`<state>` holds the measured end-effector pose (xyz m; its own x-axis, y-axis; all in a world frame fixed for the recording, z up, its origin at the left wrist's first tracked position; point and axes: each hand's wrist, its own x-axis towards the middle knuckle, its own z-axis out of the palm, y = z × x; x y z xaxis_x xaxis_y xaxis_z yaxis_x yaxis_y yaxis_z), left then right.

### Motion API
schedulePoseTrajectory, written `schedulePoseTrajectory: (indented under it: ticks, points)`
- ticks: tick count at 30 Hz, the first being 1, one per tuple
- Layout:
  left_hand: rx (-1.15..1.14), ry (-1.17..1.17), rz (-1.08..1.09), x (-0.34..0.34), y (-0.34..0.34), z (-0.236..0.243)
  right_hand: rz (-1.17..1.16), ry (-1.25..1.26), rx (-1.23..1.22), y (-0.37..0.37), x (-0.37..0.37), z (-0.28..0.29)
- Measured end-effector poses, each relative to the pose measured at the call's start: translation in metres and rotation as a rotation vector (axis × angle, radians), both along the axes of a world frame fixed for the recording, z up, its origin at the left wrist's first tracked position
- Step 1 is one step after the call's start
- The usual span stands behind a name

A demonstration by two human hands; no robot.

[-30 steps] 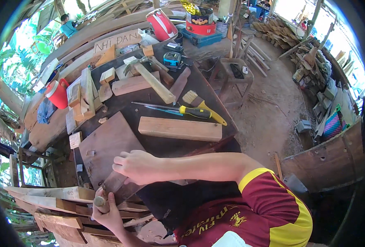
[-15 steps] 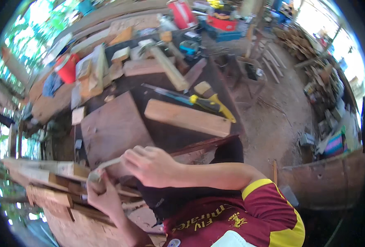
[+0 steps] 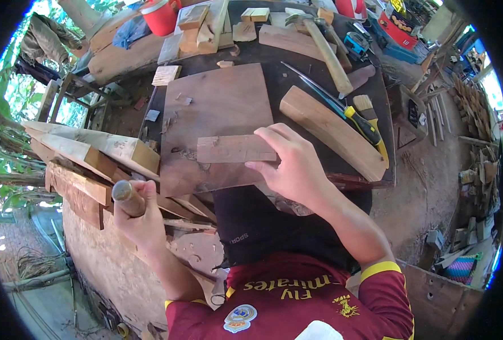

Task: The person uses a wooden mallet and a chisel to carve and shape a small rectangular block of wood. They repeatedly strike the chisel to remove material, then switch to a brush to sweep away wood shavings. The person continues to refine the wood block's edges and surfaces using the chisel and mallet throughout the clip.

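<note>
My right hand grips a small flat rectangular piece of brown wood by its right end, holding it over a large dark wooden board on the workbench. My left hand is closed around the rounded wooden handle of a tool, low at the left beside the bench edge; the tool's working end is hidden. A thick pale plank lies just right of my right hand.
A yellow-handled hand saw and a brush lie on the bench at the right. Wood offcuts, a long stick and a red bucket sit at the back. Stacked planks stick out at the left. Dirt floor lies to the right.
The view has tilted down and closer to the bench. My right hand has lifted the small wood piece onto the dark board; my left hand with the handle has dropped lower left.
</note>
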<state>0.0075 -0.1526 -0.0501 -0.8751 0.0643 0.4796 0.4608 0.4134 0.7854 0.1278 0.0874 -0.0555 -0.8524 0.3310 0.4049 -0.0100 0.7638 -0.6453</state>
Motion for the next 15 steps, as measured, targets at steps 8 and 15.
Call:
schedulePoseTrajectory:
  ticks: [8,15]
  points:
    - [-0.228,-0.117,0.297,0.009,-0.046,-0.005,0.156,-0.021,-0.209,-0.028,-0.043,-0.007]
    - [-0.365,-0.156,0.311,0.022,-0.062,-0.018,0.253,0.074,-0.103,-0.024,-0.060,-0.012]
